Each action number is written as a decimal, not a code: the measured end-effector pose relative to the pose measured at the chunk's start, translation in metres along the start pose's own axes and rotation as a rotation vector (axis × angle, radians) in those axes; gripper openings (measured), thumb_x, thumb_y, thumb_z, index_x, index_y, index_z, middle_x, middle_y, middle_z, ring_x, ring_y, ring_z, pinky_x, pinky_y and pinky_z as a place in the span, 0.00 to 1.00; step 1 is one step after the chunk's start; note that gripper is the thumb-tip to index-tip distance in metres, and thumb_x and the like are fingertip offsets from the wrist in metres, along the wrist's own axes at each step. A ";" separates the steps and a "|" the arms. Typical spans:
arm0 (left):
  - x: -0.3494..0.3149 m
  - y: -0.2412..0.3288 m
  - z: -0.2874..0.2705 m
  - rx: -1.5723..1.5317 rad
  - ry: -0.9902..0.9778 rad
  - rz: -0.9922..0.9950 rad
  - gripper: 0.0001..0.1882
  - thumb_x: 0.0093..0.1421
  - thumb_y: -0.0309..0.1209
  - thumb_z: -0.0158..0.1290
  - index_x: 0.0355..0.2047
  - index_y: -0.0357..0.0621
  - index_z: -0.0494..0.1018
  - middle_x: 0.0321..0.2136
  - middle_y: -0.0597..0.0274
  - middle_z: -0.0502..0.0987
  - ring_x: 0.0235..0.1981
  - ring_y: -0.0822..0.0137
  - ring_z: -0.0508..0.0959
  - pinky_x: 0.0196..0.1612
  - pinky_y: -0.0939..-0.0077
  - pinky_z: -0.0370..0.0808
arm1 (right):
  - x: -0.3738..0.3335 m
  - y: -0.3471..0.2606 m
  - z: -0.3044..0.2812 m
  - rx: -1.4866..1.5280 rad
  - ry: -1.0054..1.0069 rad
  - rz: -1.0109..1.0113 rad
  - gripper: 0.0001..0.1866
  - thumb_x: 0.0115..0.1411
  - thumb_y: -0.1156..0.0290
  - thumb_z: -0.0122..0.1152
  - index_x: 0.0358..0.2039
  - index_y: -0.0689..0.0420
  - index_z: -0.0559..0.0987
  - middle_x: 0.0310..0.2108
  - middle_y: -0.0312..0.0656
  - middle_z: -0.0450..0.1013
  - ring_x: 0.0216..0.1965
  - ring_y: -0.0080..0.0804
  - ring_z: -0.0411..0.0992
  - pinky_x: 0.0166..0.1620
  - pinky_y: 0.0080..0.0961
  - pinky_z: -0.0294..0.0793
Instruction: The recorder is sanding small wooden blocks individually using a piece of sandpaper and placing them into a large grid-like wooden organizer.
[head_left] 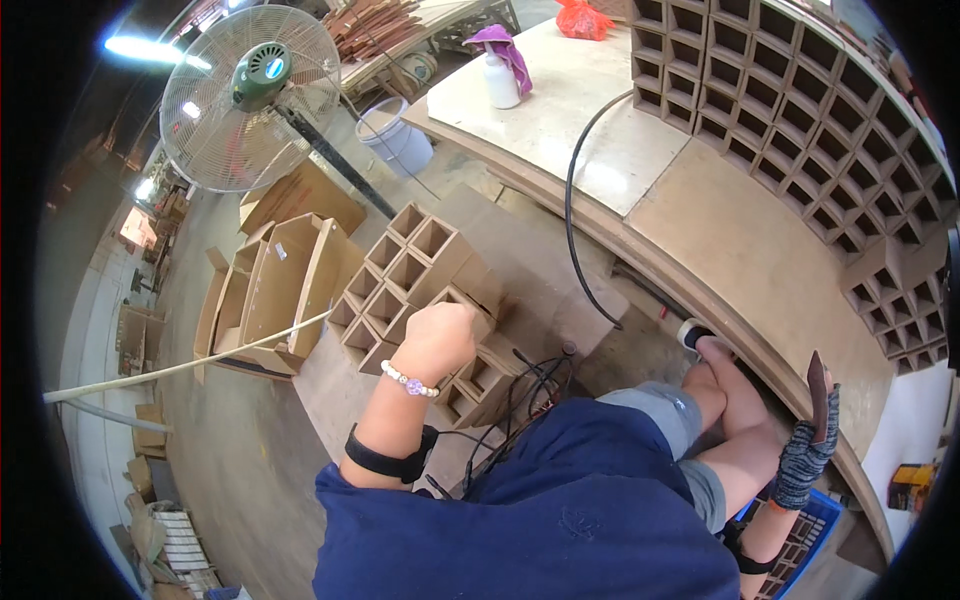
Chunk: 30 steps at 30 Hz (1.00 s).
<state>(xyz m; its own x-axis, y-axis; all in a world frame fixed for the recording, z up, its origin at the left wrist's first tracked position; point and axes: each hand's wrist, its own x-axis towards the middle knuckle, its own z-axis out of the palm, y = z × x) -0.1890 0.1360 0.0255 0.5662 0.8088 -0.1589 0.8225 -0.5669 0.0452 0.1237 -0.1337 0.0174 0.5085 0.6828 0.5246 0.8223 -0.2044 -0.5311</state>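
Observation:
My left hand (440, 335), bare with a beaded bracelet at the wrist, is closed at the near side of a stack of brown open-ended boxes (408, 268). Its curled fingertips are hidden, so whether they grip a box does not show. On the far right, my right hand (806, 460) wears a grey knitted glove. It is closed on a thin brown flat piece (820, 398) that sticks up past the fingers, beside the table edge. More of the same boxes (770, 90) stand in rows on the table, their openings facing me.
A long wooden table (740, 220) runs along the right, with a white spray bottle (502, 80) and purple cloth on it. A black cable (570, 190) hangs over its edge. A large fan (255, 95), cardboard cartons (275, 285) and a white bucket (400, 140) stand left.

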 end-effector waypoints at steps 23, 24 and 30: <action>-0.073 -0.070 0.079 0.048 -0.102 -0.218 0.09 0.43 0.34 0.51 0.20 0.41 0.72 0.20 0.49 0.73 0.27 0.52 0.74 0.31 0.61 0.70 | -0.024 0.045 0.024 0.187 0.035 0.102 0.34 0.37 0.91 0.34 0.49 0.60 0.65 0.49 0.45 0.63 0.53 0.35 0.59 0.56 0.25 0.51; -0.072 -0.071 0.077 0.040 -0.119 -0.212 0.10 0.44 0.35 0.52 0.21 0.41 0.72 0.21 0.49 0.73 0.27 0.52 0.74 0.31 0.60 0.70 | -0.024 0.045 0.023 0.188 0.031 0.087 0.34 0.37 0.91 0.34 0.49 0.60 0.66 0.49 0.45 0.64 0.53 0.35 0.59 0.56 0.26 0.51; -0.050 -0.034 0.044 0.250 -0.209 -0.242 0.17 0.43 0.44 0.55 0.22 0.40 0.73 0.24 0.50 0.74 0.29 0.52 0.74 0.32 0.62 0.71 | -0.020 0.037 0.012 0.223 0.072 0.179 0.35 0.32 0.89 0.31 0.46 0.63 0.67 0.47 0.45 0.66 0.53 0.36 0.59 0.57 0.29 0.49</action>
<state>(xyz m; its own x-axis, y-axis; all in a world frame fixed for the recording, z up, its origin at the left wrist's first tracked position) -0.2480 0.1082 -0.0120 0.3141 0.8889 -0.3334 0.8776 -0.4058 -0.2552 0.1404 -0.1463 -0.0206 0.6643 0.5962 0.4509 0.6453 -0.1529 -0.7485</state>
